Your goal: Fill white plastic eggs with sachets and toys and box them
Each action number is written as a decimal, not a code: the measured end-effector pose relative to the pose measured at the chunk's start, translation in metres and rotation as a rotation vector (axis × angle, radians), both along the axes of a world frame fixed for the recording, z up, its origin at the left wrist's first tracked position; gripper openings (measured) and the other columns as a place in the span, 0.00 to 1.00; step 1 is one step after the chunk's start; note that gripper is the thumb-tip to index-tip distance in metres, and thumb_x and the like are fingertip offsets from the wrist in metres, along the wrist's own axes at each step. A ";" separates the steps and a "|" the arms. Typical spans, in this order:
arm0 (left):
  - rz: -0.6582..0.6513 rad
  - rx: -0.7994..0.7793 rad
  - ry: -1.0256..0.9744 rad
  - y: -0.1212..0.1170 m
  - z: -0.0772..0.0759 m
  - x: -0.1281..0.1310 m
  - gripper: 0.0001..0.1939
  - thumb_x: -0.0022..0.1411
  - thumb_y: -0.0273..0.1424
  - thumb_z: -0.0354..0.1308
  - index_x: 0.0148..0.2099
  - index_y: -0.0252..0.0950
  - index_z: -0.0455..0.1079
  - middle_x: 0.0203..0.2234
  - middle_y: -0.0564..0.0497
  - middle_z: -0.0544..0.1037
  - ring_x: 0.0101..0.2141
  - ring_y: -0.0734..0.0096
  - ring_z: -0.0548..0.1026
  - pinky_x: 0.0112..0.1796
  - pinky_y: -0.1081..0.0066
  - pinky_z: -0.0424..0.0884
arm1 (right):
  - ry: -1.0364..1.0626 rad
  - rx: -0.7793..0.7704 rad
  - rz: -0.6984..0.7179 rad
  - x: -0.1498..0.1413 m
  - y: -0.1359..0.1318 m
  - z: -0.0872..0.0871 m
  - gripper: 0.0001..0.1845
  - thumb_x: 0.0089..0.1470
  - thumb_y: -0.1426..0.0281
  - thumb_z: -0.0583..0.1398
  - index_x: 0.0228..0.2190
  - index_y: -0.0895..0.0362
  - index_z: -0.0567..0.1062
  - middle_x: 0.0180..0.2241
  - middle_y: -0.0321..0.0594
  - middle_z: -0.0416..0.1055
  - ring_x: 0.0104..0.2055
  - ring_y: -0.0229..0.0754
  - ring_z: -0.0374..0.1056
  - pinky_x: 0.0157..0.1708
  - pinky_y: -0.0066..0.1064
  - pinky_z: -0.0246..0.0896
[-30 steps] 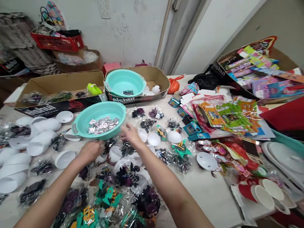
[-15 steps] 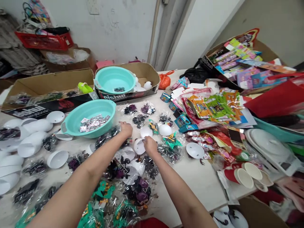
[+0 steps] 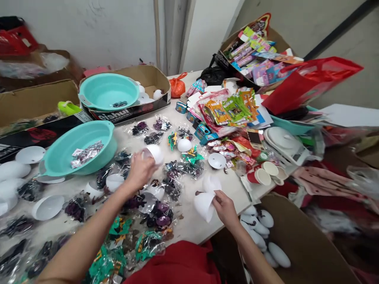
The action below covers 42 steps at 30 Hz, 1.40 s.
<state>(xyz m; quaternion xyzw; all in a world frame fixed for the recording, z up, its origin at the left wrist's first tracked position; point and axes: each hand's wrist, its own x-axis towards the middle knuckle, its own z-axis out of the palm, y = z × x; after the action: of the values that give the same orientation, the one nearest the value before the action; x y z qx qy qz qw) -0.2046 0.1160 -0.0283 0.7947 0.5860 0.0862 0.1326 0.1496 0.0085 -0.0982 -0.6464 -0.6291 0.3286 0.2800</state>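
Note:
My left hand (image 3: 140,169) is closed on a white plastic egg half (image 3: 155,154) above the middle of the table. Lower and to the right, my right hand (image 3: 224,206) pinches the edge of another white egg half (image 3: 204,205), tilted near the table's front edge. A further white half (image 3: 212,183) shows just behind that one; I cannot tell whether they touch. Clear bags with black and purple toy parts (image 3: 160,215) lie between my arms. Bags with green and orange parts (image 3: 145,244) are closer to me.
A turquoise basin (image 3: 106,138) with small printed packets stands at left, a second basin (image 3: 130,85) behind it in a cardboard box. Orange and green packets (image 3: 237,108) and paper cups (image 3: 263,176) lie at right. Below the table edge, a carton holds several white eggs (image 3: 278,254).
The view has swung right, bringing the carton of eggs into sight. Both hands have taken up white egg halves, and my right hand has moved toward the table's front edge.

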 end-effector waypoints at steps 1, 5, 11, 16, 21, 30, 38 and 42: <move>-0.086 -0.016 -0.007 -0.017 0.000 0.020 0.10 0.62 0.36 0.56 0.39 0.36 0.74 0.43 0.43 0.77 0.58 0.43 0.59 0.55 0.44 0.52 | -0.034 -0.008 -0.018 0.009 -0.003 -0.010 0.11 0.54 0.65 0.54 0.32 0.57 0.74 0.28 0.42 0.70 0.30 0.45 0.68 0.31 0.33 0.65; -0.467 -0.135 0.006 -0.078 -0.022 0.096 0.07 0.61 0.31 0.56 0.37 0.35 0.74 0.33 0.43 0.78 0.53 0.48 0.66 0.51 0.54 0.59 | -0.084 -0.004 -0.060 0.026 0.007 -0.042 0.12 0.49 0.70 0.55 0.35 0.56 0.76 0.34 0.44 0.72 0.35 0.48 0.69 0.38 0.41 0.67; -0.596 -0.140 0.122 -0.104 -0.072 0.145 0.08 0.61 0.25 0.55 0.38 0.35 0.75 0.29 0.43 0.78 0.49 0.45 0.67 0.49 0.45 0.57 | -0.074 0.046 -0.134 0.031 0.015 -0.055 0.30 0.48 0.75 0.54 0.54 0.53 0.66 0.55 0.48 0.61 0.39 0.44 0.69 0.44 0.43 0.68; -0.640 -0.082 0.179 -0.105 -0.080 0.148 0.08 0.61 0.25 0.55 0.37 0.33 0.76 0.30 0.41 0.78 0.52 0.44 0.66 0.52 0.42 0.55 | -0.026 0.124 -0.315 0.016 -0.022 -0.053 0.29 0.55 0.65 0.56 0.58 0.54 0.60 0.59 0.54 0.49 0.46 0.47 0.67 0.39 0.42 0.71; -0.727 0.007 0.258 -0.123 -0.075 0.154 0.09 0.62 0.25 0.55 0.38 0.29 0.76 0.33 0.39 0.79 0.55 0.42 0.65 0.54 0.43 0.54 | -0.135 0.289 -0.465 -0.028 -0.067 -0.045 0.20 0.52 0.55 0.62 0.42 0.55 0.74 0.53 0.50 0.53 0.58 0.56 0.54 0.54 0.52 0.57; -0.633 0.020 0.125 -0.165 -0.080 0.153 0.11 0.65 0.27 0.50 0.48 0.33 0.69 0.53 0.38 0.70 0.59 0.43 0.62 0.49 0.50 0.66 | -0.380 0.160 -0.241 -0.042 -0.079 -0.046 0.14 0.61 0.65 0.52 0.32 0.56 0.76 0.44 0.49 0.70 0.45 0.52 0.66 0.43 0.42 0.61; -0.158 -0.032 -0.295 -0.177 -0.129 0.150 0.36 0.56 0.36 0.60 0.62 0.32 0.51 0.59 0.30 0.58 0.60 0.45 0.59 0.55 0.48 0.64 | -0.296 0.086 -0.160 -0.053 -0.066 -0.064 0.16 0.64 0.66 0.45 0.37 0.56 0.71 0.37 0.47 0.71 0.36 0.46 0.68 0.30 0.33 0.64; -0.096 -0.074 -0.377 -0.175 -0.133 0.136 0.41 0.54 0.32 0.61 0.64 0.29 0.46 0.56 0.30 0.58 0.60 0.47 0.58 0.56 0.50 0.63 | -0.297 0.072 -0.268 -0.037 -0.061 -0.060 0.17 0.64 0.66 0.43 0.37 0.57 0.69 0.37 0.50 0.69 0.38 0.48 0.67 0.35 0.37 0.65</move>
<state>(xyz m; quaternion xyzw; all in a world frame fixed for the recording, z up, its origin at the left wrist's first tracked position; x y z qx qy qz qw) -0.0685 -0.0592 -0.1608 0.7860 0.5151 0.2058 0.2730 0.1121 -0.0525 -0.1580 -0.7553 -0.5831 0.1665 0.2485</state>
